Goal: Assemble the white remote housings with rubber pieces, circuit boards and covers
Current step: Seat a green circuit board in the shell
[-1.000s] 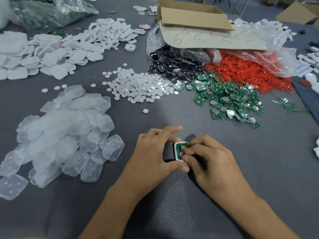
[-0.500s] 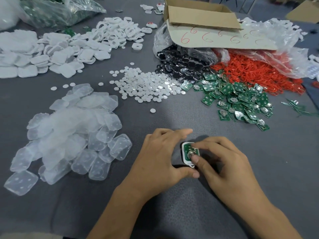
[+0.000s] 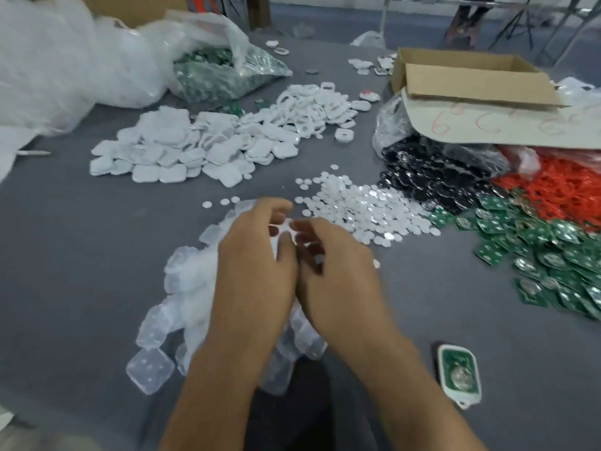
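My left hand (image 3: 257,265) and my right hand (image 3: 338,271) meet over the heap of translucent rubber pieces (image 3: 192,281). Their curled fingertips pinch one rubber piece (image 3: 280,230) between them; motion blur hides the exact hold. A white housing with a green circuit board seated in it (image 3: 459,372) lies alone on the grey table at the lower right, apart from both hands. Flat white covers (image 3: 182,148) and white ring-shaped housings (image 3: 312,105) are heaped farther back. Loose green circuit boards (image 3: 553,255) spread at the right.
Small white discs (image 3: 357,206) lie just beyond my hands, with black pieces (image 3: 439,177) and red pieces (image 3: 553,183) behind them. A cardboard box (image 3: 471,79) stands back right. A bag of green boards (image 3: 221,73) and a big white bag (image 3: 65,60) fill the back left.
Both hands let go of the housing with its board, which now lies on the table at the right. They moved left onto the rubber heap and picked up a rubber piece.
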`<control>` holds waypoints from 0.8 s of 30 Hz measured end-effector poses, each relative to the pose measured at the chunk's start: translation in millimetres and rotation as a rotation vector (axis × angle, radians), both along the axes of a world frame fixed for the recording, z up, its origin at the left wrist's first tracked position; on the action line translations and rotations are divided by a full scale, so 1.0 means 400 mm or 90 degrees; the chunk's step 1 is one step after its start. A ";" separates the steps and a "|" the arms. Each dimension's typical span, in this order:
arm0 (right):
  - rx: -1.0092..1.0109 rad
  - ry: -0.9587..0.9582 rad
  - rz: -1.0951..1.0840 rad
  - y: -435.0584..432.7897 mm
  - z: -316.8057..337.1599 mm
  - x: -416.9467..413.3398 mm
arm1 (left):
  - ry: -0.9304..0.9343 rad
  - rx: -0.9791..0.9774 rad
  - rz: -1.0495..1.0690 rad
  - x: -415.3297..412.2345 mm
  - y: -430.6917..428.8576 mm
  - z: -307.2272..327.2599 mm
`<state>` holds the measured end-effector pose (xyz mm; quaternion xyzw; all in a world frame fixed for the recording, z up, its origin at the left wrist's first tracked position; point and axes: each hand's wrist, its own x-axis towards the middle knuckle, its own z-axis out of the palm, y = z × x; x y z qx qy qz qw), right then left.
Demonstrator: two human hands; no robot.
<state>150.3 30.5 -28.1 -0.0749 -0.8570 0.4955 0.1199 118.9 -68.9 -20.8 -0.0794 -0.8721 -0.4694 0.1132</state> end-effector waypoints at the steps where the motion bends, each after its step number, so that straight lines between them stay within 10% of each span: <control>1: 0.017 -0.003 0.011 -0.023 0.003 -0.049 | -0.019 -0.029 0.020 -0.049 -0.017 0.009; 14: 0.337 -0.147 0.056 -0.126 -0.080 -0.577 | -0.122 -0.272 0.128 -0.537 -0.108 -0.105; 24: -0.355 0.068 0.028 0.047 0.044 -0.231 | -0.119 0.302 -0.033 -0.226 -0.063 0.050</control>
